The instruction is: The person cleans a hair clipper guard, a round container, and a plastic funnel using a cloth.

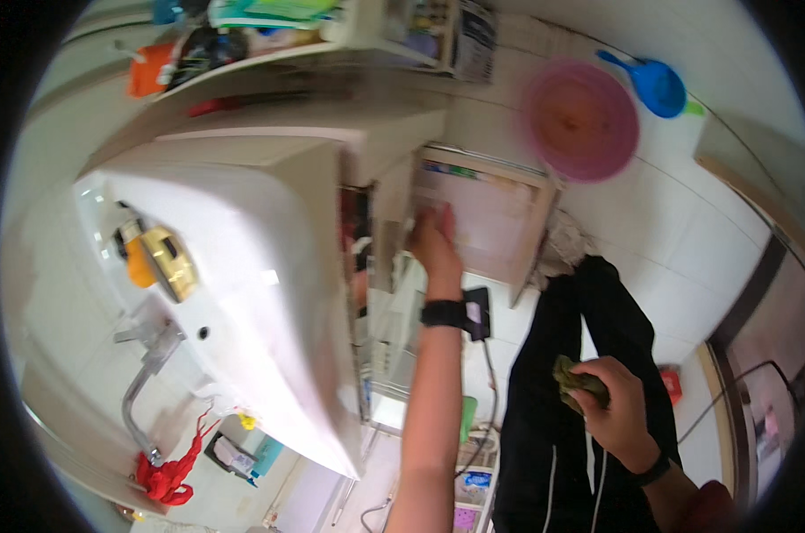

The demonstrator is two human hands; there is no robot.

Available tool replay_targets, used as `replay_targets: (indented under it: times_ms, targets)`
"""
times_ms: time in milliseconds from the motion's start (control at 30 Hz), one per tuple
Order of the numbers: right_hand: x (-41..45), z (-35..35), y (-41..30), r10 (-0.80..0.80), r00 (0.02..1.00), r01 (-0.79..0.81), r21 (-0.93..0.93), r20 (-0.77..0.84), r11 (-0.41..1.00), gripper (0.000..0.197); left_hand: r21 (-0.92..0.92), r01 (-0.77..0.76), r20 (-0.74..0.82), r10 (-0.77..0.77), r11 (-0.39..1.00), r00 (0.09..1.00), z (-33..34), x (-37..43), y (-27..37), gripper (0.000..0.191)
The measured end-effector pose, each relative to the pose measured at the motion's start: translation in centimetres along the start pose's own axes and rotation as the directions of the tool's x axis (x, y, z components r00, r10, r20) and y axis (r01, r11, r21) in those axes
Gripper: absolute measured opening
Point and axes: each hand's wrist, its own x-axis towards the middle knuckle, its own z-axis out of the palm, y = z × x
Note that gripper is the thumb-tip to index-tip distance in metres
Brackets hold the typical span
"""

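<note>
My left hand [436, 243] reaches over an open, wood-edged drawer or door panel [489, 213] below a white washbasin; a pinkish thing shows by its fingers, too blurred to name. A black band with a dark box-like device [478, 313] is around or beside that wrist, and a cable runs down from the device. Over my lap in black trousers, my right hand [616, 403] grips a crumpled olive-green cloth [579, 386] between thumb and fingers.
White washbasin [242, 266] with a chrome tap [149, 373] fills the left. On the floor, top right, are a pink basin [579, 120] and a blue dipper [659, 86]. A storage rack [482, 480] stands below, and a red box [671, 385] lies right of my legs.
</note>
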Motion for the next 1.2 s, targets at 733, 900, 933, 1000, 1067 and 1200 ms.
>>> replay_targets:
  times_ms: [733, 900, 933, 1000, 1067, 1200]
  targets:
    - [-2.1, 0.4, -1.4, 0.343, 0.888, -0.456, 0.487, 0.307, 0.745, 0.019, 0.756, -0.597, 0.606, 0.632, -0.268, 0.484, 1.4, -26.7, 31.8, 0.045]
    - [-2.1, -0.2, -3.5, 0.136, 0.834, -0.391, 0.399, 0.535, 0.83, 0.044, 0.725, -0.592, 0.659, 0.602, -0.352, 0.45, 5.4, -23.0, 32.6, 0.058]
    - [-2.4, -0.1, -3.1, 0.03, 0.878, -0.242, 0.388, 0.478, 0.889, 0.044, 0.712, -0.599, 0.674, 0.596, -0.366, 0.437, 5.9, -22.6, 32.7, 0.062]
    - [-3.1, 0.2, -2.6, -0.1, 0.923, -0.04, 0.351, 0.372, 0.935, 0.041, 0.719, -0.586, 0.675, 0.574, -0.372, 0.464, 6.5, -21.8, 33.1, 0.063]
    - [-2.9, -0.6, -3.4, -0.053, 0.889, -0.118, 0.338, 0.455, 0.934, 0.038, 0.74, -0.566, 0.661, 0.544, -0.363, 0.516, 6.5, -20.9, 33.8, 0.065]
    - [-3.4, -1.0, -5.3, 0.119, 0.929, -0.27, 0.424, 0.35, 0.864, 0.029, 0.724, -0.577, 0.677, 0.546, -0.377, 0.493, 6.4, -19.6, 34.4, 0.068]
